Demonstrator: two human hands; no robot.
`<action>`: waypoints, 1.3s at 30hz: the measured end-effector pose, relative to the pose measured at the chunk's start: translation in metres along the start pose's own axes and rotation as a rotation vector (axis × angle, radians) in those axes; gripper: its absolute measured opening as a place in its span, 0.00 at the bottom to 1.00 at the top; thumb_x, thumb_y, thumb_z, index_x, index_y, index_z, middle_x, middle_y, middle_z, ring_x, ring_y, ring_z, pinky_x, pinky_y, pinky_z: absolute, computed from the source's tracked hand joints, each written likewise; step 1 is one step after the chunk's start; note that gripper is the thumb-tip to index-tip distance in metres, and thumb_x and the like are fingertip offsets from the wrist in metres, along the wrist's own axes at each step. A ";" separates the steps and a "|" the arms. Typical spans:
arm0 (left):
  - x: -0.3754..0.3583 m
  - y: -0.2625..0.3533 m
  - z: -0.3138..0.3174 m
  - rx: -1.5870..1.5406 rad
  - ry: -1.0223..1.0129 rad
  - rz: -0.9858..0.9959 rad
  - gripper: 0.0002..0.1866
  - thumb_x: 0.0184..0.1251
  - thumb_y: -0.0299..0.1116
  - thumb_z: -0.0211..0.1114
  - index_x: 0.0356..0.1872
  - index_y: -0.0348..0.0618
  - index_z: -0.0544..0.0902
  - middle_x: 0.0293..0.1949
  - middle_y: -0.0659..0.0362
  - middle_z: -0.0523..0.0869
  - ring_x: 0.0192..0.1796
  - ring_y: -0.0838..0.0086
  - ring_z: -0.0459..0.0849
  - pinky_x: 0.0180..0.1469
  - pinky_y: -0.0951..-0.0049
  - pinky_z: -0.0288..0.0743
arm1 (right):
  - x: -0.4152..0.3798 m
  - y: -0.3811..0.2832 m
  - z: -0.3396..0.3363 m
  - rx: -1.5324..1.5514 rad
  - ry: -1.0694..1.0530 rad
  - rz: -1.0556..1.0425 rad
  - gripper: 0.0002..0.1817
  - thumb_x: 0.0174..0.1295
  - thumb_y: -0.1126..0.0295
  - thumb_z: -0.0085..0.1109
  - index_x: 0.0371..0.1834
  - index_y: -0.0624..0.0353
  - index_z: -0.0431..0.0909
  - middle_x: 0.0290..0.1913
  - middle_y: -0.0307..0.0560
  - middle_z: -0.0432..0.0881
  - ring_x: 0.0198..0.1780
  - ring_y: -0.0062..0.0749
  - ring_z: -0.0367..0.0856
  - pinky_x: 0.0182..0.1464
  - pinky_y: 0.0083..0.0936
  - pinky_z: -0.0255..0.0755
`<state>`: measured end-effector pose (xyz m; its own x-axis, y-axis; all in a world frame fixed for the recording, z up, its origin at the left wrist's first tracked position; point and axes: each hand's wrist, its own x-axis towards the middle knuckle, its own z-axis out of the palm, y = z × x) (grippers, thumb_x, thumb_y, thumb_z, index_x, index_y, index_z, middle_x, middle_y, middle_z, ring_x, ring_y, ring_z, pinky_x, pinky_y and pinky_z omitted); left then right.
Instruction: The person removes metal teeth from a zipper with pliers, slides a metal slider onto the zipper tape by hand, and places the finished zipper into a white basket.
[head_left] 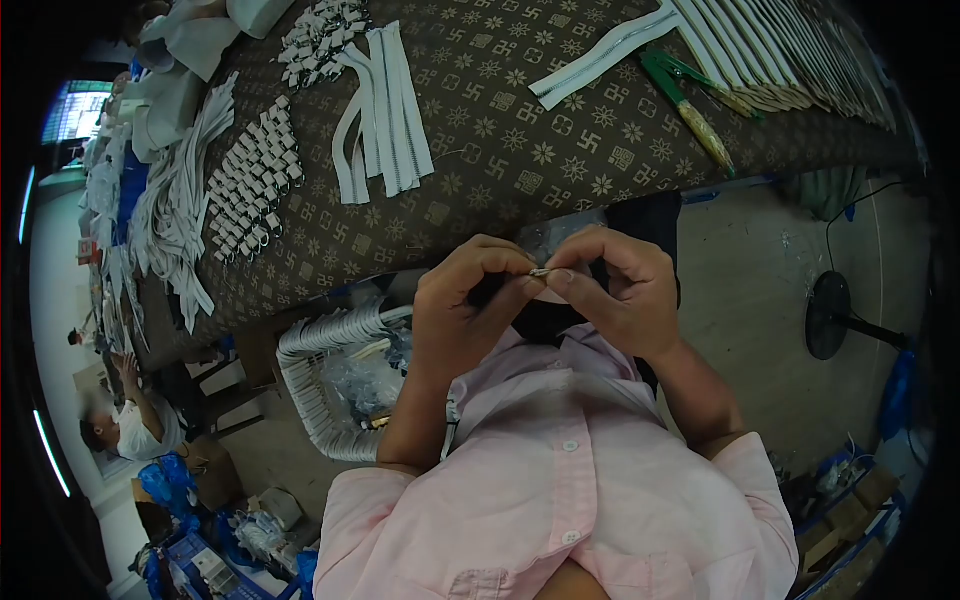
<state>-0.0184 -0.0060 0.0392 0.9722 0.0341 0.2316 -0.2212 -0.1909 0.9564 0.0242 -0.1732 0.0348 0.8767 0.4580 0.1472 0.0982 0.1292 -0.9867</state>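
My left hand (468,300) and my right hand (622,290) meet in front of my chest, just off the table's near edge. Thumb and forefinger of each are pinched on one small, light-coloured piece (540,272), mostly covered by the fingertips and too small to name. Beyond the hands lies the patterned brown tablecloth (490,150). White zipper strips (400,120) rest on it at the upper left, beside rows of small white tabs with metal hooks (255,180). Green-handled pliers (690,110) lie at the upper right, by one long zipper strip (605,55).
Many zipper strips (790,50) are lined up at the top right. A white-wrapped basket (310,390) holding plastic bags stands below the table edge. At the far left sits another person (140,425). A black round stand (828,315) is on the floor at right.
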 end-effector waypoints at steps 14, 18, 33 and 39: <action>-0.002 -0.001 -0.018 -0.308 -0.274 -0.324 0.05 0.62 0.26 0.62 0.31 0.34 0.76 0.28 0.63 0.77 0.32 0.85 0.72 0.33 0.83 0.67 | 0.016 -0.001 -0.016 -0.191 -0.309 -0.176 0.03 0.53 0.78 0.61 0.29 0.65 0.77 0.31 0.44 0.79 0.28 0.24 0.76 0.30 0.20 0.68; -0.001 0.000 -0.011 -0.339 -0.169 -0.272 0.05 0.61 0.26 0.63 0.32 0.33 0.78 0.29 0.63 0.79 0.32 0.86 0.74 0.33 0.83 0.67 | 0.013 0.002 -0.006 -0.184 -0.198 -0.162 0.03 0.55 0.77 0.58 0.29 0.65 0.75 0.28 0.44 0.78 0.28 0.24 0.75 0.29 0.20 0.68; 0.009 0.004 -0.010 -0.302 -0.246 -0.150 0.03 0.57 0.23 0.64 0.28 0.35 0.78 0.24 0.62 0.79 0.25 0.84 0.74 0.27 0.82 0.67 | 0.012 -0.004 -0.008 -0.151 -0.265 -0.114 0.02 0.56 0.78 0.52 0.28 0.65 0.72 0.25 0.40 0.73 0.25 0.18 0.71 0.26 0.18 0.64; 0.015 0.008 -0.005 -0.502 -0.118 -0.447 0.04 0.60 0.24 0.63 0.33 0.34 0.79 0.31 0.62 0.80 0.33 0.85 0.77 0.33 0.85 0.70 | 0.005 0.005 -0.004 0.101 -0.071 0.065 0.06 0.61 0.74 0.52 0.32 0.66 0.73 0.27 0.38 0.76 0.28 0.11 0.71 0.28 0.13 0.66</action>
<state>-0.0063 -0.0017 0.0511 0.9741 -0.1085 -0.1986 0.2224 0.2964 0.9288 0.0308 -0.1737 0.0303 0.8438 0.5288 0.0915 -0.0086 0.1839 -0.9829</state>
